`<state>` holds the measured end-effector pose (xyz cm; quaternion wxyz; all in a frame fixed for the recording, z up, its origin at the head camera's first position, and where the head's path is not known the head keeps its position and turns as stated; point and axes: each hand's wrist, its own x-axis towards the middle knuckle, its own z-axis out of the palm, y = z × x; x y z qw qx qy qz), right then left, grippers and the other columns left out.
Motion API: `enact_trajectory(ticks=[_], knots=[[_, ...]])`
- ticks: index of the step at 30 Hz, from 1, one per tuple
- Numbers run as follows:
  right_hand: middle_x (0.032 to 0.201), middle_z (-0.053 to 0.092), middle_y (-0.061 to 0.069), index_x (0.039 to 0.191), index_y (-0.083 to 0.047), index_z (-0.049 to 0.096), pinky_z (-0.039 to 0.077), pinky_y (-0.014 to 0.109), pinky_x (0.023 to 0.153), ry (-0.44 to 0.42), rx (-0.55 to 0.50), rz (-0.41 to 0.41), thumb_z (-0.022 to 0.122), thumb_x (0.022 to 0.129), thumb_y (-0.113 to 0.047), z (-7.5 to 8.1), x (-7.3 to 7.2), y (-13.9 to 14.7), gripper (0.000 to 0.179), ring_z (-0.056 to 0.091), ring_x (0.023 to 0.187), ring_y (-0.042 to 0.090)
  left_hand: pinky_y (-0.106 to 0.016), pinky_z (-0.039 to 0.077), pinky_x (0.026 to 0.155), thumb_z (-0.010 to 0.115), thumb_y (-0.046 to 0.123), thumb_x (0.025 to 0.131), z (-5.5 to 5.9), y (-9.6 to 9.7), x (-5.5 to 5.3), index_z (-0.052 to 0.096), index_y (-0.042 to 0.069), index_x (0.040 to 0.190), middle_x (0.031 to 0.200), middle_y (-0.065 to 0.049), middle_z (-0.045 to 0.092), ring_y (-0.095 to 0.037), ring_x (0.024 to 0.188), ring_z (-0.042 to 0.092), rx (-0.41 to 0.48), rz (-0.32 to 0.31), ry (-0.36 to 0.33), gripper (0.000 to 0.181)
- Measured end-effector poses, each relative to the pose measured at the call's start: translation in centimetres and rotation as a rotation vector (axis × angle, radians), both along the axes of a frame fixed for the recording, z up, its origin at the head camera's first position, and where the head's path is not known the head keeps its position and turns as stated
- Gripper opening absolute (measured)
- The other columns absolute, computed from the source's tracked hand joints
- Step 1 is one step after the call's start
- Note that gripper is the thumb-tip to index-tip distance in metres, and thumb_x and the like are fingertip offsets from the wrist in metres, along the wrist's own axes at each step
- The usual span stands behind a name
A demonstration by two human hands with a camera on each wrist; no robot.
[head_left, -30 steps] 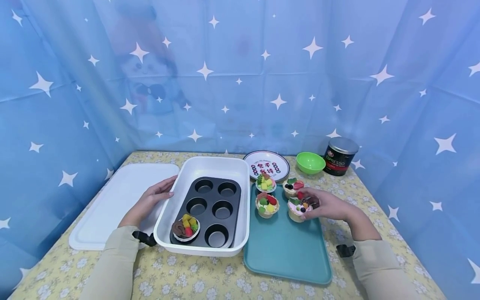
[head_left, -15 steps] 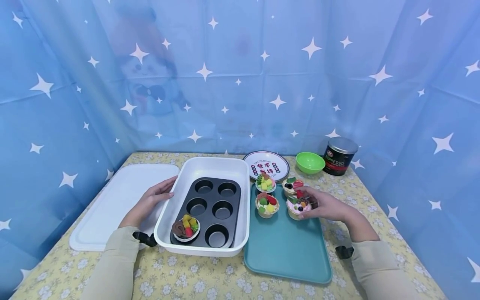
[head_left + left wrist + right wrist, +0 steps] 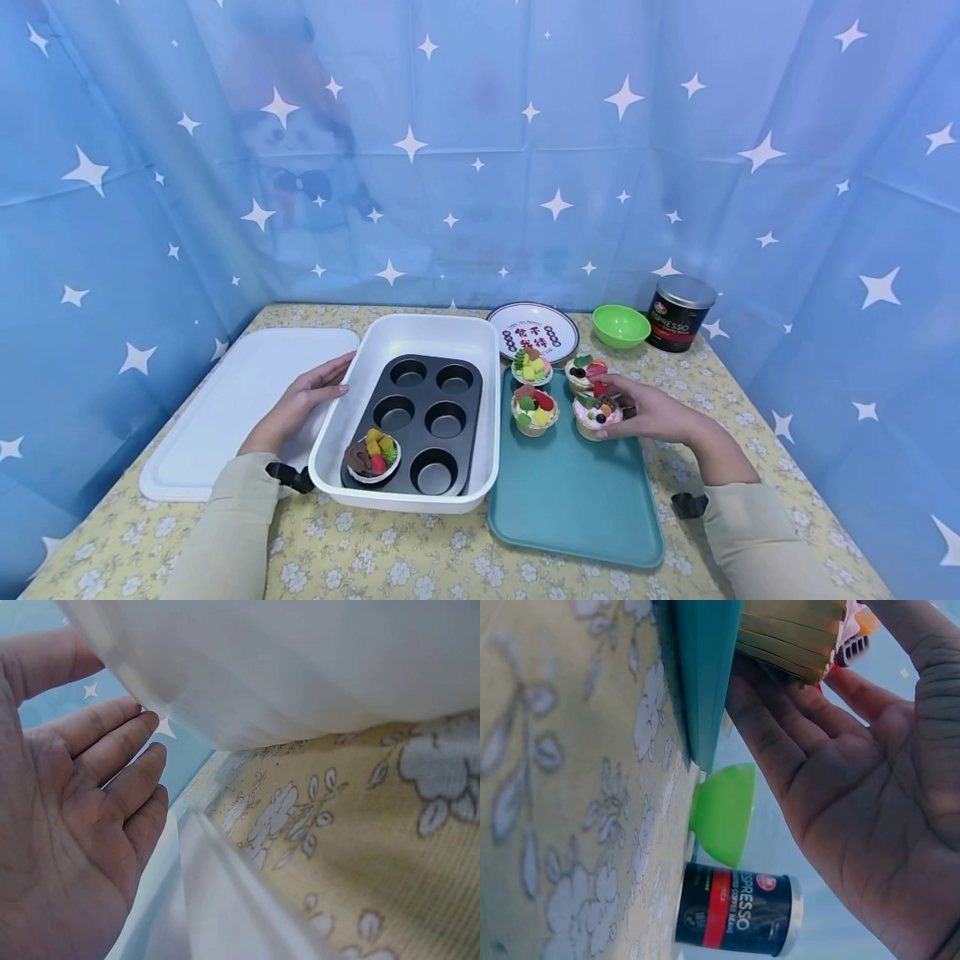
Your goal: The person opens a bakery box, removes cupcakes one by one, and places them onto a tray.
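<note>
A toy fruit tart (image 3: 597, 414) with pink cream stands near the right edge of the teal tray (image 3: 577, 508). My right hand (image 3: 651, 410) holds it, thumb on the near side and fingers behind; the right wrist view shows the pleated tart cup (image 3: 791, 637) against the fingers. My left hand (image 3: 306, 398) lies along the left side of the white bin (image 3: 480, 450), thumb tip at the rim. In the left wrist view the fingers (image 3: 124, 746) are fairly straight. Inside the bin sits a dark muffin pan (image 3: 420, 423), with a chocolate-topped tart (image 3: 372, 456) in its near-left cup.
Three more tarts crowd the tray's far end, including a strawberry one (image 3: 587, 373) close to my right hand. Behind stand a printed plate (image 3: 525, 321), a green bowl (image 3: 622, 327) and an espresso tin (image 3: 681, 313). A white lid (image 3: 240, 408) lies left.
My right hand and the pink-cream tart have shifted very slightly left and away from me since a second ago. My left hand, the bin and the other tarts stay put.
</note>
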<state>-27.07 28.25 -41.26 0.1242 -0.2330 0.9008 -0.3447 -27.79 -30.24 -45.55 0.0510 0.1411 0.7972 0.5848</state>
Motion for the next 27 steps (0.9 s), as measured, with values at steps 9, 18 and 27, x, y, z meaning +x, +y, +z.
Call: enact_trajectory(ticks=[9,18,27], knots=[[0.14,0.052,0.019,0.154,-0.01,0.037,0.052,0.046,0.088,-0.006,0.01,-0.003,0.083,0.084,-0.039,0.1,-0.1,0.0,0.088,0.055,0.12,0.035,-0.057,0.016,0.12,0.06,0.025,0.1,0.1,0.0,0.0,0.035,0.02,0.159,0.161,-0.004,0.034,-0.029,0.15,0.027,-0.003,0.008,-0.002,0.064],[0.139,0.053,0.018,0.156,-0.014,0.035,0.05,0.052,0.096,-0.012,-0.019,-0.001,0.078,0.089,-0.037,0.7,0.1,0.4,0.082,0.055,0.124,0.038,-0.058,0.016,0.121,0.059,0.024,0.101,0.1,0.0,0.0,0.035,0.02,0.158,0.161,-0.004,0.035,-0.029,0.15,0.027,0.006,0.008,-0.006,0.063],[0.142,0.054,0.021,0.152,-0.008,0.039,0.046,0.059,0.102,0.116,-0.063,-0.015,0.072,0.094,-0.038,3.1,0.3,0.5,0.073,0.051,0.13,0.044,-0.056,0.016,0.121,0.059,0.023,0.101,-0.1,0.1,-0.1,0.034,0.018,0.159,0.162,-0.006,0.033,-0.03,0.15,0.025,0.014,-0.006,0.001,0.063]])
